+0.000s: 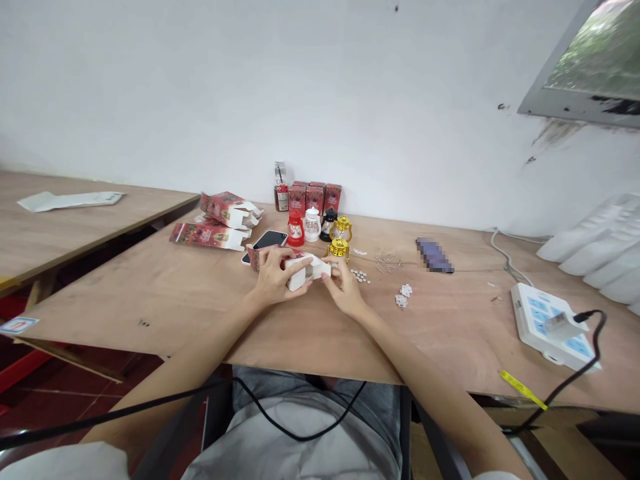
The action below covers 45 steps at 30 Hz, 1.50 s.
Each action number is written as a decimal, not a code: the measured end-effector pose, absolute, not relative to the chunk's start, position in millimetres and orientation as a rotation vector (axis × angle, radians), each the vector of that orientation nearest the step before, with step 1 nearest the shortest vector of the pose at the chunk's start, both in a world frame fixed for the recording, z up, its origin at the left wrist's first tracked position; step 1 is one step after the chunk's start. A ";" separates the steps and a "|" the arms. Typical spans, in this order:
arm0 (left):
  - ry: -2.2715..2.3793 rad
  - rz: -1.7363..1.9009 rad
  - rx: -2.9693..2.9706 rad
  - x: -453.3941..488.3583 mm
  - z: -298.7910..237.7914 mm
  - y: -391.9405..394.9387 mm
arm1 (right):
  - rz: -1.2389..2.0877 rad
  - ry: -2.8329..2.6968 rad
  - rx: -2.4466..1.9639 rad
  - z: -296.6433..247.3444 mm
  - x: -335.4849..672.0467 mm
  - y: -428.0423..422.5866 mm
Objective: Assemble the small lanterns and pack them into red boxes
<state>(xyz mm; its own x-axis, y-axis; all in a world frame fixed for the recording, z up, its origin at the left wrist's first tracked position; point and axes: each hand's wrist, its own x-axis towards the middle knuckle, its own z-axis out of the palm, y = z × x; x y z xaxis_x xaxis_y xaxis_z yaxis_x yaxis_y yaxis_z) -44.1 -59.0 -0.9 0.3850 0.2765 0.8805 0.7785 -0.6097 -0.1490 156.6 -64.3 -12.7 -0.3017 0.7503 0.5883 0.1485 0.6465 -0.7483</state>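
A small cardboard box [296,279], red printed outside and white at its flaps, lies between my two hands over the middle of the table. My left hand [273,275] is wrapped round its body. The fingers of my right hand [343,285] pinch a white flap at the box's right end. Just beyond the hands stand small lanterns: a red one [295,230], a white one [313,225], a black one [329,225] and gold ones, the rear [342,230] and the front [339,249]. What is inside the box is hidden.
Flattened red boxes [207,235] lie at left, beside a phone [270,240]. Several closed red boxes [315,199] and a bottle [281,190] stand by the wall. Small round discs [360,275], thin metal pieces [387,261], white parts [403,297] and a power strip [550,327] lie to the right.
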 end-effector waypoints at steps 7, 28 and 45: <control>-0.883 -1.172 -2.104 -46.4 -2.6 -58.1 | 0.818 -1.774 -0.644 -6.1 158.9 -65.4; -0.643 -1.174 -2.118 -39.4 3.1 -63.9 | 1.246 -1.647 -0.520 -12.6 150.5 -63.4; -0.680 -1.085 -2.341 -41.0 6.8 -63.4 | 1.274 -1.643 -0.571 -12.4 156.5 -58.4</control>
<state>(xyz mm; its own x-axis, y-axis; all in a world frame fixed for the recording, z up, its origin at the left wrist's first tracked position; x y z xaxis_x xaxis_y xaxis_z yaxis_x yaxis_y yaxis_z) -41.0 -63.4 6.8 0.5646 0.2372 0.7905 0.6081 -0.7671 -0.2042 156.5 -58.4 -12.4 -0.4438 0.8056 0.3924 -0.1795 0.3491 -0.9197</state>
